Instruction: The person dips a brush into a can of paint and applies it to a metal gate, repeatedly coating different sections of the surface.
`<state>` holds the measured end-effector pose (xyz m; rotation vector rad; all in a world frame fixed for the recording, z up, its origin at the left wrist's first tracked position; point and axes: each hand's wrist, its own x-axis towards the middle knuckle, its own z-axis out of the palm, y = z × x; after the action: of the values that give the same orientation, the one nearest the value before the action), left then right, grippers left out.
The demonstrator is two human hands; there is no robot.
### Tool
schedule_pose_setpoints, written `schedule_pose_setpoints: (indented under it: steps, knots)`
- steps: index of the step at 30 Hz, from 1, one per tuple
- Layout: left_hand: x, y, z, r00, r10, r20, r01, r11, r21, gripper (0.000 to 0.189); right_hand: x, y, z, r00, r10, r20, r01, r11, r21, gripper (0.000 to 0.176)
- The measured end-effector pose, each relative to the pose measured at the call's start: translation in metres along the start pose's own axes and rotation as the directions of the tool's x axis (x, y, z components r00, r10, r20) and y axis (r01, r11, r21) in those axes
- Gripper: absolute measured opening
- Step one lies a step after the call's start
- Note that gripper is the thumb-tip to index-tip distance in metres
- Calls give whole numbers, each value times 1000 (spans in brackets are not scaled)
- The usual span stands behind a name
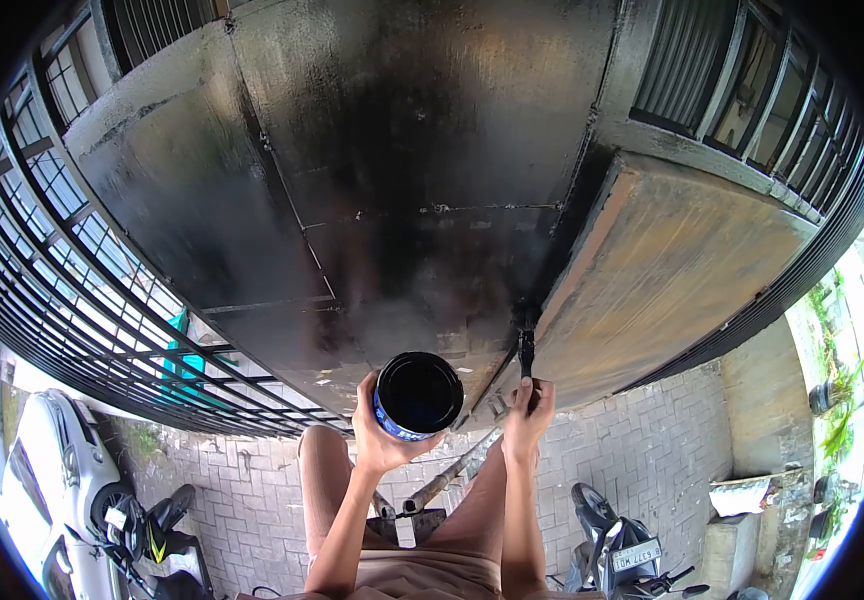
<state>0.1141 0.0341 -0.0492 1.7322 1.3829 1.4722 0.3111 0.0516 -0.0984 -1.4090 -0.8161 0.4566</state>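
My left hand (384, 442) is wrapped round a blue-labelled paint can (393, 423), whose open top shows black paint inside. In my right hand (529, 408) is the handle of a paintbrush (526, 350), held between thumb and fingers. The brush's dark bristles point up and appear to touch the metal gate (422, 130) near the seam beside a raised brown panel (682, 260). Glossy black covers much of the gate's middle. Its lower part, just above the can, looks duller and browner.
Barred railings (82, 240) run along the left, with a green thing behind them. A white car (57, 470) and a motorbike stand lower left; another motorbike (617, 545) is lower right. Brick paving (642, 440) lies below. A concrete block (730, 550) and plants are at the right.
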Motion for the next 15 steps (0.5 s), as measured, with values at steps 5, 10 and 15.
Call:
schedule_pose_setpoints:
  steps: [5, 10, 15]
  knots:
    - [-1, 3, -2, 999, -37, 38, 37, 999, 5, 105, -4, 31, 13, 1000, -16, -2, 16, 998, 67, 15]
    - [0, 2, -4, 999, -38, 30, 38, 999, 4, 105, -19, 112, 19, 986, 161, 31, -161, 987, -16, 17]
    - [1, 1, -5, 1000, 6, -19, -6, 1000, 2, 103, -37, 108, 6, 972, 224, 67, -201, 949, -243, 19]
